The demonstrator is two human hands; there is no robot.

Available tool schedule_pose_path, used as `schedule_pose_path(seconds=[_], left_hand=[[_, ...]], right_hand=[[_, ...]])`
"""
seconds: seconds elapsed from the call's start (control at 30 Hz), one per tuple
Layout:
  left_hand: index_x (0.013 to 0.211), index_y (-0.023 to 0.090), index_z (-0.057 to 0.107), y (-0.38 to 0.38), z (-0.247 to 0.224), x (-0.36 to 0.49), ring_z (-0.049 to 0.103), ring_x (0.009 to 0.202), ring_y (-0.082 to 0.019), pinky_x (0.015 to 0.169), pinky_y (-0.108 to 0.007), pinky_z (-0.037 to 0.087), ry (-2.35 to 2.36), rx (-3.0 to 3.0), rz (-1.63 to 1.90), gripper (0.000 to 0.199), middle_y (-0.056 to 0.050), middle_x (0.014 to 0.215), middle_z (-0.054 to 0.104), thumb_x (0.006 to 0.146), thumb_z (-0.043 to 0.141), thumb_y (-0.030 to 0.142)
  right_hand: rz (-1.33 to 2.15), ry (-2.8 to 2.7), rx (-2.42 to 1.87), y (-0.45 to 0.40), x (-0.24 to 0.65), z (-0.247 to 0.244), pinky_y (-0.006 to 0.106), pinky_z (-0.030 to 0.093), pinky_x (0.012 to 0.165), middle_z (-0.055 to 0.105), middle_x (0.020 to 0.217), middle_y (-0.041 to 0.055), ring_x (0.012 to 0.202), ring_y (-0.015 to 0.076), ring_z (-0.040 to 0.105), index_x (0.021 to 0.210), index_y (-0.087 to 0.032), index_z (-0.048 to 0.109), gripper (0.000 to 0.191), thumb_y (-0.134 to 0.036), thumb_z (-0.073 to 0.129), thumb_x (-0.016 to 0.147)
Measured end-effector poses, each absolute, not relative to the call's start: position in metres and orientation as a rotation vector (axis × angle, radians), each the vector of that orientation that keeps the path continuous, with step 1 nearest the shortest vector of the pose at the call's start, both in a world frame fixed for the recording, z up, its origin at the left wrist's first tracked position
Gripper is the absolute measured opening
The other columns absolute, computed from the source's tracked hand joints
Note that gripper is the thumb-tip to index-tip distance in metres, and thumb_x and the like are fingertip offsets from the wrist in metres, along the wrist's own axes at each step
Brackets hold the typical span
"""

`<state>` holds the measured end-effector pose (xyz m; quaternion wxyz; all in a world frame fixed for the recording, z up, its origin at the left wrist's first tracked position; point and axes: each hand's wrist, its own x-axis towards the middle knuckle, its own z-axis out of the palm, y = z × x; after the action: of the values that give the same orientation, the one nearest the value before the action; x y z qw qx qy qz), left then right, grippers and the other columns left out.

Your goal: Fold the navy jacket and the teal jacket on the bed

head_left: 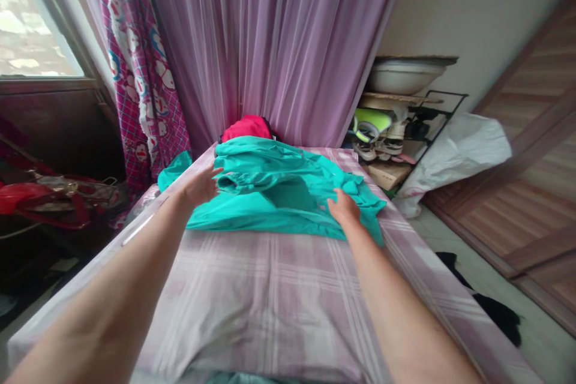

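Observation:
A turquoise long-sleeved garment (288,210) lies spread crosswise and wrinkled over the far part of a plaid-covered surface. One gathered cuff (228,183) points left, and a piece of turquoise cloth (175,169) hangs past the left edge. My left hand (201,187) is at the garment's left side, close to the cuff, with its fingers stretched out and apart. Over the right half of the garment is my right hand (345,207), fingers apart and partly curled; its fingertips seem to touch the cloth. I see nothing gripped in either hand.
Behind the garment sits a bright pink item (246,127) against purple curtains (279,42). A rack with shoes (389,147) and a white basin (405,77) stands at the right, beside a white sack (463,147). Black cloth (495,312) lies on the floor.

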<state>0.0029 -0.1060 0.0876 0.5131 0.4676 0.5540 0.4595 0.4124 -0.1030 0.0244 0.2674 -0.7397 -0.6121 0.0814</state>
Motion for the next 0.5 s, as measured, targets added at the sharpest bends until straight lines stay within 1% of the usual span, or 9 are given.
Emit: schedule_pose_path(seconds=[0.07, 0.1, 0.13, 0.2, 0.27, 0.33, 0.4, 0.5], left_hand=[[0.116, 0.019, 0.063, -0.110, 0.071, 0.000, 0.071, 0.103, -0.025, 0.091, -0.042, 0.059, 1.329, 1.048, 1.143, 0.056, -0.014, 0.116, 0.072, 0.088, 0.051, 0.065], [0.118, 0.019, 0.061, -0.114, 0.061, -0.001, 0.070, 0.107, -0.024, 0.093, -0.042, 0.058, 1.353, 1.038, 1.119, 0.057, -0.015, 0.125, 0.069, 0.088, 0.050, 0.066], [0.119, 0.019, 0.061, -0.120, 0.050, -0.001, 0.069, 0.111, -0.024, 0.095, -0.041, 0.058, 1.391, 1.058, 1.102, 0.057, -0.016, 0.131, 0.065, 0.087, 0.052, 0.066], [0.115, 0.020, 0.064, -0.135, 0.033, 0.001, 0.067, 0.114, -0.026, 0.097, -0.041, 0.057, 1.450, 1.143, 1.073, 0.062, -0.016, 0.136, 0.063, 0.077, 0.064, 0.069], [0.109, 0.020, 0.068, -0.150, 0.022, 0.004, 0.068, 0.112, -0.028, 0.098, -0.042, 0.056, 1.466, 1.211, 1.083, 0.071, -0.014, 0.130, 0.067, 0.062, 0.074, 0.073], [0.102, 0.020, 0.072, -0.160, 0.016, 0.009, 0.070, 0.107, -0.029, 0.098, -0.041, 0.056, 1.492, 1.237, 1.127, 0.076, -0.012, 0.121, 0.072, 0.052, 0.076, 0.077], [0.098, 0.020, 0.073, -0.165, 0.012, 0.012, 0.071, 0.104, -0.029, 0.097, -0.041, 0.056, 1.528, 1.249, 1.176, 0.078, -0.011, 0.114, 0.075, 0.048, 0.075, 0.080], [0.093, 0.019, 0.072, -0.164, 0.005, 0.013, 0.072, 0.099, -0.029, 0.093, -0.041, 0.057, 1.562, 1.247, 1.258, 0.079, -0.010, 0.107, 0.076, 0.047, 0.072, 0.083]], right_hand=[[0.133, -1.674, -1.971, -0.110, 0.414, 0.016, 0.039, 0.050, 0.094, 0.069, 0.125, 0.0137, 0.113, 0.0272, 0.065, 0.130, -0.019, 0.063, 0.041, -0.028, 0.053, 0.091], [0.093, -1.721, -1.927, -0.115, 0.414, 0.013, 0.038, 0.050, 0.094, 0.070, 0.125, 0.0124, 0.113, 0.0263, 0.065, 0.127, -0.019, 0.066, 0.039, -0.030, 0.051, 0.092], [0.057, -1.784, -1.869, -0.121, 0.413, 0.012, 0.036, 0.049, 0.095, 0.071, 0.123, 0.0112, 0.112, 0.0254, 0.065, 0.123, -0.019, 0.068, 0.037, -0.032, 0.050, 0.093], [0.018, -1.923, -1.747, -0.132, 0.407, 0.014, 0.035, 0.048, 0.096, 0.073, 0.118, 0.0093, 0.110, 0.0244, 0.065, 0.116, -0.020, 0.071, 0.034, -0.036, 0.050, 0.094], [0.015, -2.057, -1.645, -0.139, 0.394, 0.022, 0.035, 0.047, 0.097, 0.073, 0.116, 0.0078, 0.110, 0.0239, 0.064, 0.114, -0.022, 0.072, 0.033, -0.039, 0.053, 0.093], [0.040, -2.186, -1.568, -0.144, 0.375, 0.031, 0.035, 0.046, 0.098, 0.072, 0.120, 0.0074, 0.112, 0.0243, 0.063, 0.116, -0.023, 0.071, 0.035, -0.043, 0.057, 0.091], [0.069, -2.304, -1.523, -0.148, 0.353, 0.037, 0.037, 0.045, 0.099, 0.069, 0.125, 0.0081, 0.116, 0.0256, 0.060, 0.122, -0.023, 0.069, 0.041, -0.046, 0.061, 0.088], [0.076, -2.426, -1.502, -0.149, 0.318, 0.039, 0.039, 0.044, 0.098, 0.067, 0.128, 0.0108, 0.117, 0.0278, 0.059, 0.133, -0.022, 0.061, 0.055, -0.051, 0.062, 0.087]])
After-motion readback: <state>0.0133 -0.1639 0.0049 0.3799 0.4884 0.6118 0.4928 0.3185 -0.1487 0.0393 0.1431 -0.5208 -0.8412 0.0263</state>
